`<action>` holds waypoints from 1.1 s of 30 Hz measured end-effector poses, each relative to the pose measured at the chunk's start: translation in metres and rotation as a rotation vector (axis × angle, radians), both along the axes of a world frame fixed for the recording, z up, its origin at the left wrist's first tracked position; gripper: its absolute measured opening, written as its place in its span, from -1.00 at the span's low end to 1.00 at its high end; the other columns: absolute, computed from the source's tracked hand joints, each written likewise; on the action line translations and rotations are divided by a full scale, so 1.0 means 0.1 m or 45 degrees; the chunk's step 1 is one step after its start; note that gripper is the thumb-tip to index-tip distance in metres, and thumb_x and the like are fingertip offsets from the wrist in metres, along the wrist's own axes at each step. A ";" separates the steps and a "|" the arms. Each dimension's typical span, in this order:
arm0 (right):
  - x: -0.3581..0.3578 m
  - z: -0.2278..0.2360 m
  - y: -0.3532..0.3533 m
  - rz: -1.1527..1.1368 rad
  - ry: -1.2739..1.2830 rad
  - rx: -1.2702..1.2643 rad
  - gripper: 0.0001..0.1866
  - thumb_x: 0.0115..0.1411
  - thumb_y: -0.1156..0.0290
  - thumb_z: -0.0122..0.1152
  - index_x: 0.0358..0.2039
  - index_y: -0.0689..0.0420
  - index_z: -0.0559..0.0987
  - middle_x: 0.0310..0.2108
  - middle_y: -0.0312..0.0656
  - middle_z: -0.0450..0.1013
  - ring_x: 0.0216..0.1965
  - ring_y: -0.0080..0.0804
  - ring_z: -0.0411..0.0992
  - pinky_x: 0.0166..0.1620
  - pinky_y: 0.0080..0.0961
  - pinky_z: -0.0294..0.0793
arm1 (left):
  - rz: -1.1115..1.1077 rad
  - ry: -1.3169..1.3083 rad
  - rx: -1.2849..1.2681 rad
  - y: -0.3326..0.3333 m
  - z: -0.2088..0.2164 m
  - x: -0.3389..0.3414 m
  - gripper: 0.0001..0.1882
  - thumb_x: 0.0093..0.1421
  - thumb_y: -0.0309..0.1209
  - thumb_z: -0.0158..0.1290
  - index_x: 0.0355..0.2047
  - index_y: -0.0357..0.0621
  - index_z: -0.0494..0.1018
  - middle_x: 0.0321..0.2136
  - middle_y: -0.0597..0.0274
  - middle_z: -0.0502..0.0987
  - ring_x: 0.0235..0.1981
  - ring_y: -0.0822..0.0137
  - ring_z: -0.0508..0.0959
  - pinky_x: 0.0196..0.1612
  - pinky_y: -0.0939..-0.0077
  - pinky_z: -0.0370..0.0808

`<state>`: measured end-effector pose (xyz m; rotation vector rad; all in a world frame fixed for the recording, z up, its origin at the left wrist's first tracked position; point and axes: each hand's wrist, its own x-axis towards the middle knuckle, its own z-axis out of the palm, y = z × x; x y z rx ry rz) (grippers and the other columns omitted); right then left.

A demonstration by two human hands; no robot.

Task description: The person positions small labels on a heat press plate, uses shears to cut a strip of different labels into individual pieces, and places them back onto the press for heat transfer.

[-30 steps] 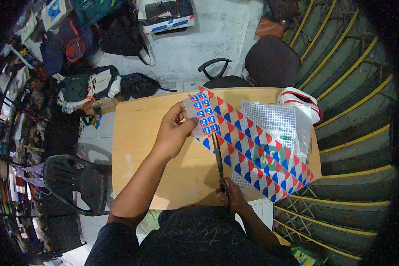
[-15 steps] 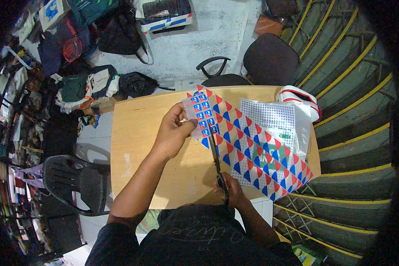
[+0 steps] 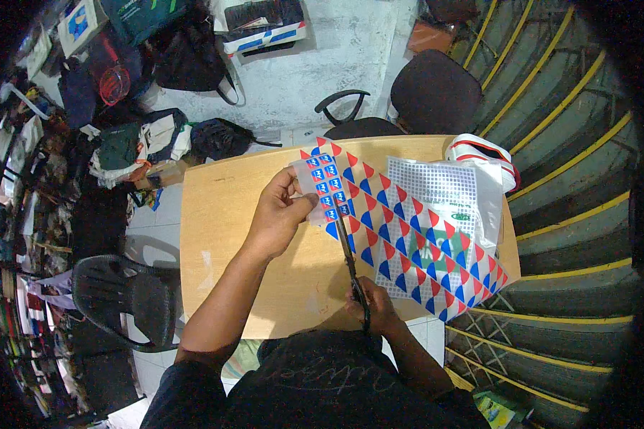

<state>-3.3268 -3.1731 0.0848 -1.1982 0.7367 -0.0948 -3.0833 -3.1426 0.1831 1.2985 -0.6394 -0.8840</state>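
My left hand pinches the left edge of a small sheet of blue and red square stickers between thumb and fingers. Long dark scissors are in my right hand, which is wrapped round their handles. The blades point away from me and reach the right edge of the sticker sheet. Behind the stickers, a see-through sheet with red and blue half-circles runs slantwise to the table's right corner. Whether the blades are parted is hard to see.
A wooden table stands before me. Under the patterned sheet lies a grid-printed plastic bag with green print. A white and red case sits at the far right corner. Chairs stand left and beyond; a folding metal shutter is on the right.
My view has shifted slightly. Both hands, the scissors and the sticker sheet keep almost the same places.
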 end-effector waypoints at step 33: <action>0.04 0.09 0.01 0.012 -0.062 -0.353 -0.72 -0.03 0.29 0.30 -0.42 0.15 0.42 -0.59 -0.31 0.35 -0.56 -0.52 0.35 -0.48 -0.49 0.34 | -0.010 -0.112 -0.111 -0.03 -0.03 0.01 -0.59 0.11 -0.71 -0.06 0.01 -0.31 0.30 -0.25 0.22 0.50 -0.28 0.46 0.55 -0.18 0.57 0.50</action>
